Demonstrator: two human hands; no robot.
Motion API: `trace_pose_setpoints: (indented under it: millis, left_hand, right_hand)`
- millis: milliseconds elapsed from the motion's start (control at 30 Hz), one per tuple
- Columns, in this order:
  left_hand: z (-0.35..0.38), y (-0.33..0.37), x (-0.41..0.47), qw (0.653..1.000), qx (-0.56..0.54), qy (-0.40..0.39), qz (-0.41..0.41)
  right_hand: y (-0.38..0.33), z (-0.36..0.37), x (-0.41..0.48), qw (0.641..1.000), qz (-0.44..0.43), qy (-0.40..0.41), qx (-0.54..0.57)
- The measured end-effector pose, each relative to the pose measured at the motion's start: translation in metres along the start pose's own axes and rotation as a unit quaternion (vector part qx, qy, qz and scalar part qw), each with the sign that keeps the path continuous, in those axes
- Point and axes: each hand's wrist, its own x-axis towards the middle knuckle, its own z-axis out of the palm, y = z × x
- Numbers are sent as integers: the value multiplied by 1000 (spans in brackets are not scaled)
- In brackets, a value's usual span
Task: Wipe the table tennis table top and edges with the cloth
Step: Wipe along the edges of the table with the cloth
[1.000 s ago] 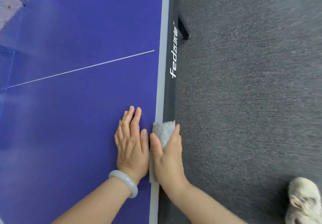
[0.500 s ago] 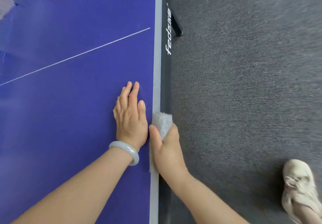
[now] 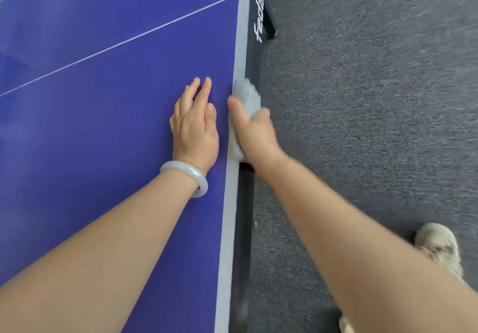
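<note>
Fluffy pale-grey cloth (image 3: 247, 97) is draped over the right-hand edge of the bench (image 3: 103, 138). It covers part of the white border stripe (image 3: 230, 216) and hangs onto the dark side rail (image 3: 245, 203). The right hand (image 3: 254, 133) grips it: the thumb lies on top along the stripe, while its fingers (image 3: 264, 113) curl down over the edge around the cloth, mostly hidden and blurred. The left hand (image 3: 195, 125) rests flat on the smooth, matte blue-violet top just beside it, with straight digits close together, holding nothing. A glossy, pale, round bangle (image 3: 190, 174) circles the left wrist. A thin white line (image 3: 116, 45) crosses the top diagonally. White lettering (image 3: 259, 26) runs along the rail, near a dark leg (image 3: 271, 22). Coarse grey carpet (image 3: 362, 125) covers the floor, with a cream shoe (image 3: 439, 247) at lower right.
</note>
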Motion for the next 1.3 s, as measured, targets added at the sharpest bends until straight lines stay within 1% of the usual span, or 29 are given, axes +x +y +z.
trace_pose_setpoints:
  millis: [67, 133, 200, 333, 400, 467, 500, 600, 667, 833, 867, 967, 1033, 1100, 1200, 1300]
  left_hand:
    - [1, 1, 0, 1000, -8, 10, 1]
    - [0, 3, -2, 999, -30, 27, 5]
    - [-2, 5, -5, 997, -53, 51, 8]
    - [-8, 9, -22, 995, -73, 67, 15]
    - [-14, 9, -58, 996, -63, 47, 33]
    - [-25, -2, -114, 997, -18, 3, 77]
    - [-31, -13, -145, 996, -2, -19, 85]
    - [-45, -44, -230, 994, 47, -76, 66]
    - [-43, -53, -258, 991, 63, -95, 67]
    - [-33, -55, -261, 993, 59, -75, 70]
    - [-34, -57, -263, 993, 55, -73, 72]
    - [-33, -61, -264, 995, 31, -63, 75]
    - [-32, -61, -264, 995, 23, -59, 75]
    - [-32, -61, -265, 995, 23, -58, 77]
    - [-33, -60, -265, 995, 20, -55, 76]
    - [-35, -59, -265, 996, 17, -55, 75]
  right_hand:
    - [43, 0, -50, 1000, -4, -16, -4]
    - [75, -1, -97, 998, 9, -56, -8]
    - [92, -2, -112, 996, 26, -81, -18]
    - [86, -6, -104, 995, -1, -78, -56]
    - [88, -7, -103, 996, -8, -76, -56]
    - [87, -6, -105, 996, -12, -67, -50]
    - [85, -6, -105, 997, -13, -66, -46]
    - [86, -4, -108, 996, -9, -76, -43]
    - [84, -3, -107, 997, -7, -69, -46]
    - [88, 6, -127, 999, 27, -11, -31]
    - [102, 9, -144, 999, 29, -1, -30]
    - [169, 16, -218, 1000, -4, 9, 2]
    - [207, 15, -270, 1000, -12, -9, 18]
    - [229, 16, -297, 1000, -4, -28, 11]
    - [224, 16, -278, 999, -6, -21, -24]
    - [181, 17, -215, 1000, -8, 16, -12]
